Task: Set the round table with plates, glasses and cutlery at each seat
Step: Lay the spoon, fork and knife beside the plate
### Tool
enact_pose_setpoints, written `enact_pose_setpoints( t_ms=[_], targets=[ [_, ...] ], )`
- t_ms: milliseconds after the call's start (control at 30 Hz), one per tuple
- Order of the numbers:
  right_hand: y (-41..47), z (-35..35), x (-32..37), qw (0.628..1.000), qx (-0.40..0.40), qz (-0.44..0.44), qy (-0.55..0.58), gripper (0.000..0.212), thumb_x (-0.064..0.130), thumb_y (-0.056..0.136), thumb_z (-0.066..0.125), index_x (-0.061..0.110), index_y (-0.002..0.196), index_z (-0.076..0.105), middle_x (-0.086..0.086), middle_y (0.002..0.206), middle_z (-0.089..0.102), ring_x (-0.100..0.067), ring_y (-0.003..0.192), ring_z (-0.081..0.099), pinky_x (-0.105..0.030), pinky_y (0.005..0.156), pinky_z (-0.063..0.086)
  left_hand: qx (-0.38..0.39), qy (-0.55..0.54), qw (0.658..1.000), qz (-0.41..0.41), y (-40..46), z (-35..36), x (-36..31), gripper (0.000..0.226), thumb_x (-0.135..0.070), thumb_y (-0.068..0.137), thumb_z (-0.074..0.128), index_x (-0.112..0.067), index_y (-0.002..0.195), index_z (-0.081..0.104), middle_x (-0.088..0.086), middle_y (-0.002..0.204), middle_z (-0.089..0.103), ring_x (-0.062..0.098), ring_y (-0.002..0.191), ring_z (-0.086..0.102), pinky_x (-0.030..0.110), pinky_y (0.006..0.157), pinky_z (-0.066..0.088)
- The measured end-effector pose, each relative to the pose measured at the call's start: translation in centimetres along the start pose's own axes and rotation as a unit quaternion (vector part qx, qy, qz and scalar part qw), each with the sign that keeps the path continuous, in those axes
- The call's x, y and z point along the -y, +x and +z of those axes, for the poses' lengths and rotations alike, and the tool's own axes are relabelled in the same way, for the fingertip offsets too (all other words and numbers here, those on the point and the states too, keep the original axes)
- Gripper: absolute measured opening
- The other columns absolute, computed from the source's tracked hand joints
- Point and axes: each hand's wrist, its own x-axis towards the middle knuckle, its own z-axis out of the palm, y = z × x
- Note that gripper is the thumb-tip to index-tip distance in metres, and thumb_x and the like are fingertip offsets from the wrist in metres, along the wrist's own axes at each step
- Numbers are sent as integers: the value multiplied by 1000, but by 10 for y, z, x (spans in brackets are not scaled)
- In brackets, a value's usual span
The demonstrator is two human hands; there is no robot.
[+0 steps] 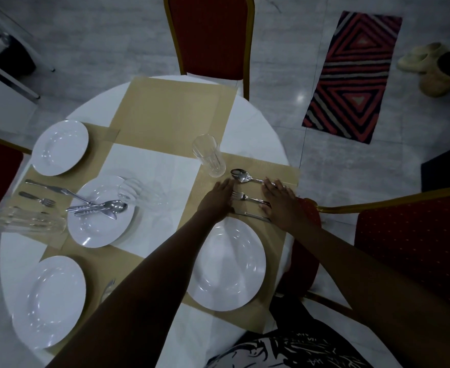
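A round white ceramic plate (pixel 227 264) lies on a tan woven placemat (pixel 285 176) on the round white desk (pixel 149 168), just nearer than both hands. The left hand (pixel 218 195) and right hand (pixel 278 200) rest flat, fingers (pixel 226 185) straight, gripping nothing. Between them lie a steel knife (pixel 253 215) and steel fork (pixel 247 197). Beyond the fingertips lies a steel spoon (pixel 243 176), then an upright clear glass tumbler (pixel 209 155).

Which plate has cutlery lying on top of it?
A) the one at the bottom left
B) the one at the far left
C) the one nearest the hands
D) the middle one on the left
D: a spoon and other cutlery lie across the middle left plate; the other three plates are bare.
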Motion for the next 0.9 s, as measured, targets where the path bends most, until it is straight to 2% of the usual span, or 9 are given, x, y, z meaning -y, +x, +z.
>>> enact_pose_setpoints(
  t_ms=[167, 300, 400, 467, 600, 733, 900],
  targets=[
    [1, -4, 4, 999, -31, 0, 9, 57, 39, 93, 49, 14, 142, 37, -3, 155, 27, -27, 143, 24, -45, 111, 26, -26, -3, 999, -23, -21, -1, 7, 60, -23, 97, 44, -6, 149, 20, 13, 156, 23, 32, 143, 22, 44, 112, 32],
    [3, -10, 13, 997, -65, -6, 45, 49, 28, 90, 55, 10, 135, 47, -8, 147, 41, -30, 137, 35, -44, 108, 31, -69, -29, 996, -42, -43, -3, 5, 46, -27, 100, 34, -7, 140, 43, 18, 153, 31, 31, 143, 24, 40, 114, 27],
    [5, -18, 29, 988, -118, -5, 104, 41, 24, 87, 51, 5, 124, 56, -14, 127, 59, -32, 118, 54, -41, 99, 43, -134, -64, 986, -80, -62, -5, 0, 44, -28, 101, 39, -7, 139, 46, 15, 149, 38, 27, 140, 33, 37, 113, 29],
    [5, -22, 38, 981, -125, -7, 147, 36, 17, 86, 57, 6, 120, 58, -13, 117, 63, -31, 109, 58, -38, 93, 46, -172, -80, 976, -110, -74, -4, 0, 44, -32, 100, 42, -11, 138, 47, 9, 148, 42, 22, 138, 37, 33, 112, 30],
    [-2, -29, 49, 963, -155, -33, 217, 31, 16, 83, 63, 8, 113, 61, -10, 103, 65, -28, 98, 61, -37, 86, 49, -200, -86, 965, -143, -100, -13, 0, 42, -34, 98, 45, -16, 136, 49, 1, 145, 46, 16, 135, 40, 26, 110, 30],
    [-15, -41, 49, 951, -173, -5, 256, 37, 18, 83, 66, 7, 118, 60, -12, 111, 65, -31, 104, 59, -38, 91, 47, -222, -86, 959, -154, -123, -24, -5, 39, -33, 97, 46, -18, 133, 51, -1, 138, 51, 15, 126, 49, 25, 103, 37],
    [-49, -56, 43, 956, -149, 7, 251, 54, 30, 85, 65, 14, 134, 48, -7, 129, 56, -25, 119, 52, -35, 99, 44, -232, -75, 961, -128, -146, -35, -22, 41, -33, 96, 47, -19, 135, 48, -2, 138, 52, 14, 125, 50, 22, 103, 36]
  ],
)
